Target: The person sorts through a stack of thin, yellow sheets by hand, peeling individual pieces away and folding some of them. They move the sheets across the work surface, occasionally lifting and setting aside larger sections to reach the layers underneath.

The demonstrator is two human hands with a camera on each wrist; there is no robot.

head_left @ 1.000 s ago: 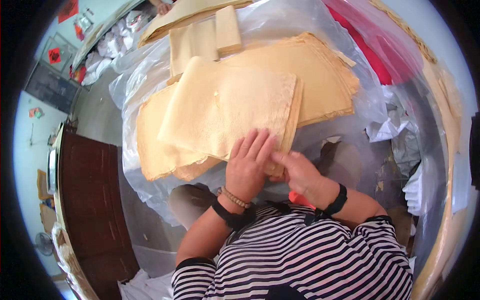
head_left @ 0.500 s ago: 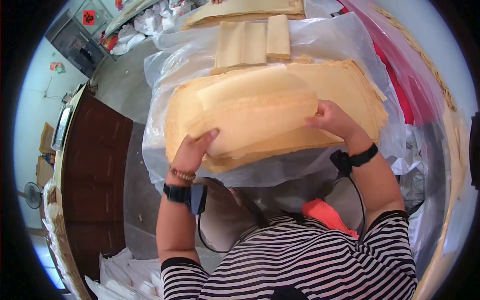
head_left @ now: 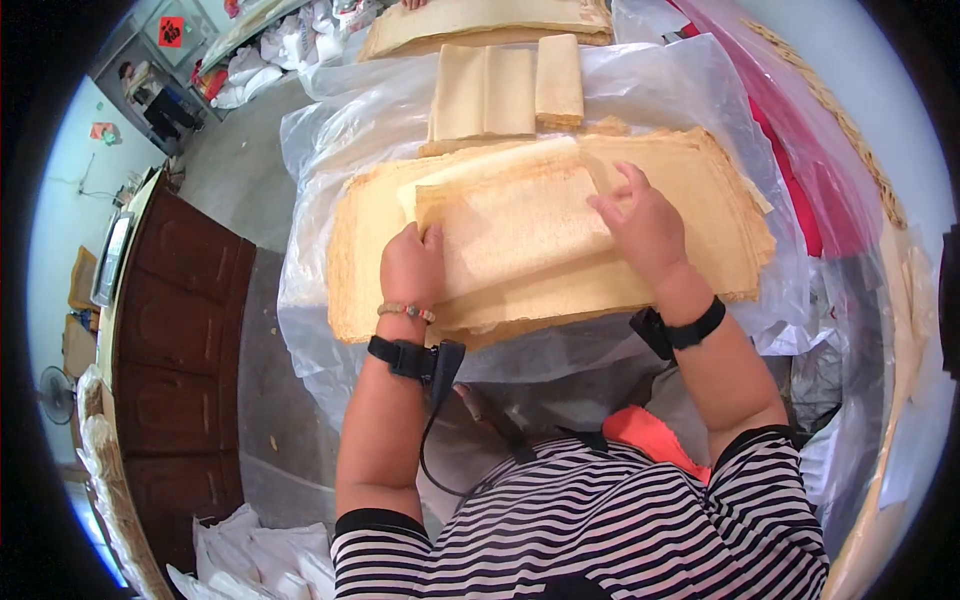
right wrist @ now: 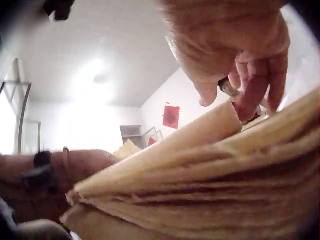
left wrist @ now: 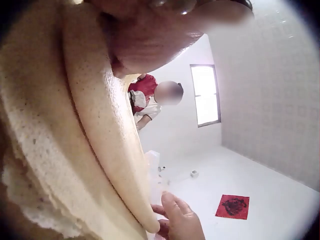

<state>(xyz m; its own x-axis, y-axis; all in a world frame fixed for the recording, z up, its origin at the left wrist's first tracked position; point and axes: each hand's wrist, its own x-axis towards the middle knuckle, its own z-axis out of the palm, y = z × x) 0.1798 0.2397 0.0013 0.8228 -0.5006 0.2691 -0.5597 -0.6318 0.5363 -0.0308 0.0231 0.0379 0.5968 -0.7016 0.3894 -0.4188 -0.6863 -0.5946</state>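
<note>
A folded tan sheet (head_left: 520,225), thin and speckled like tofu skin, lies over a wide pile of similar sheets (head_left: 700,200) with ragged edges. At its left end, my left hand (head_left: 412,265) grips the fold, thumb on top and other fingers hidden. My right hand (head_left: 645,225) is at the right end, thumb and fingers spread apart close to the sheet's edge. In the right wrist view, the rolled-over layer of the sheet (right wrist: 200,135) ends right by the right hand's fingers (right wrist: 255,95). The left wrist view shows rounded folds (left wrist: 100,115) below the left hand.
Two folded bundles (head_left: 485,92) (head_left: 559,82) sit behind the pile on clear plastic sheeting (head_left: 330,120). Another stack (head_left: 490,25) is at the far end, with a person's hand beside it. A brown wooden cabinet (head_left: 180,350) stands at the left, and a person is by the doorway.
A second ago both hands were together at the broad sheet's near right corner. They have since separated to its two ends, and the sheet is folded narrower. The right hand's fingers have spread.
</note>
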